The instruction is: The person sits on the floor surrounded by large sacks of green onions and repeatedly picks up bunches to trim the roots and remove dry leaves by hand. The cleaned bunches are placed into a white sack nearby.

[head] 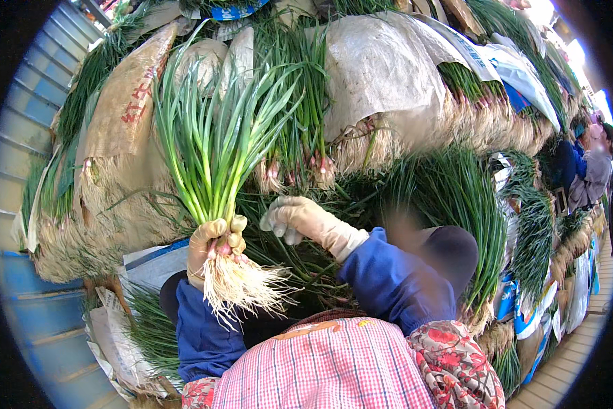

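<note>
My left hand (215,236), in a pale rubber glove, is closed around a bunch of green onions (209,153) just above the roots. Long green leaves fan upward from the fist, while pinkish-white bulbs and stringy pale roots hang below it. To the right of this bunch, my gloved right hand (298,217) hovers with bent, parted fingers and nothing visible in them. Beyond the hands, more small bunches of onions (296,122) lean against the stacked pile. Loose leaves and stalks (311,266) lie below my right hand, partly hidden by my arms.
Woven sacks (383,66) cover parts of the onion stacks ahead. A tall bundle of onions (454,214) stands beside my right knee (449,255). Blue metal paneling (40,317) runs along the left. Another person (587,168) is at the far right, near a slatted walkway (557,363).
</note>
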Demonstrator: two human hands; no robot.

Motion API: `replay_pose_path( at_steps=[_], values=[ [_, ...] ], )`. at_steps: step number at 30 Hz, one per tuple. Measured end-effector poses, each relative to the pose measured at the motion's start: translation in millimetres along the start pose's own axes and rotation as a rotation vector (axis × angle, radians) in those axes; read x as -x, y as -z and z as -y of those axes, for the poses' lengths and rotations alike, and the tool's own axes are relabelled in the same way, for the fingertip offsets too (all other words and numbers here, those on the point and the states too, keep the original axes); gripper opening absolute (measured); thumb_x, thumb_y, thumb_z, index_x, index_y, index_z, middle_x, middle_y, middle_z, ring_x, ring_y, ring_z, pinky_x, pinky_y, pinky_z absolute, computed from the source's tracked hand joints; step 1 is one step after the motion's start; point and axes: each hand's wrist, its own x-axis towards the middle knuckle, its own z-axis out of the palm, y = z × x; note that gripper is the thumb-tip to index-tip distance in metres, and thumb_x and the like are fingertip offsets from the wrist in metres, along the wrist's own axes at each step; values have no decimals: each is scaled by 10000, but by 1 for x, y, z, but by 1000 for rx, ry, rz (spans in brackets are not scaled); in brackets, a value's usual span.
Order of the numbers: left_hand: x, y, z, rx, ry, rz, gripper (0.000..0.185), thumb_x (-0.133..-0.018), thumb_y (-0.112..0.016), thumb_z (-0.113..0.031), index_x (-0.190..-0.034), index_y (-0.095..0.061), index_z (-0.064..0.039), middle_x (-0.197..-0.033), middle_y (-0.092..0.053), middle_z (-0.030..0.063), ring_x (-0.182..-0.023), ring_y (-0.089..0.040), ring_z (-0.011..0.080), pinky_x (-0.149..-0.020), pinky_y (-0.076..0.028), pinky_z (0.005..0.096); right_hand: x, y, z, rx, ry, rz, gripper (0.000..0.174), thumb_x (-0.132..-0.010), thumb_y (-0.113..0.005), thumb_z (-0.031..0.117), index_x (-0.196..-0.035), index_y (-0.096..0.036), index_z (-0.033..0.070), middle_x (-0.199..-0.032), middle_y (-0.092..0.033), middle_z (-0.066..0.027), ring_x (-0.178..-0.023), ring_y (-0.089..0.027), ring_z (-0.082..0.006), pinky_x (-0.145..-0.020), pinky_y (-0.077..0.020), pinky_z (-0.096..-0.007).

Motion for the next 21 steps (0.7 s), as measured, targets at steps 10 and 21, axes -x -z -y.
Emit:
replay_pose_path(
  at_steps=[10,21],
  values=[
    [-22,2,4,-200,-242,-64,328,-794,-692,-178,-1033,-581,17,-739,-629,74,-494,-535,90,-497,-490,223,-64,101,-17,1114,-477,-544,410,-897,-524,396,-1113,-642,68,-1075,-653,-157,-941,-641,-255,-852,-474,-342],
    [-49,-8,29,-317,-70,-226,276,-783,-629,-77,-1019,-588,61,-798,-655,110,-600,-582,167,-546,-461,259,38,-30,-3,1197,634,-462,178,-714,-628,232,-688,-571,65,-621,-575,-119,-553,-579,-298,-528,-451,-396]
  ],
)
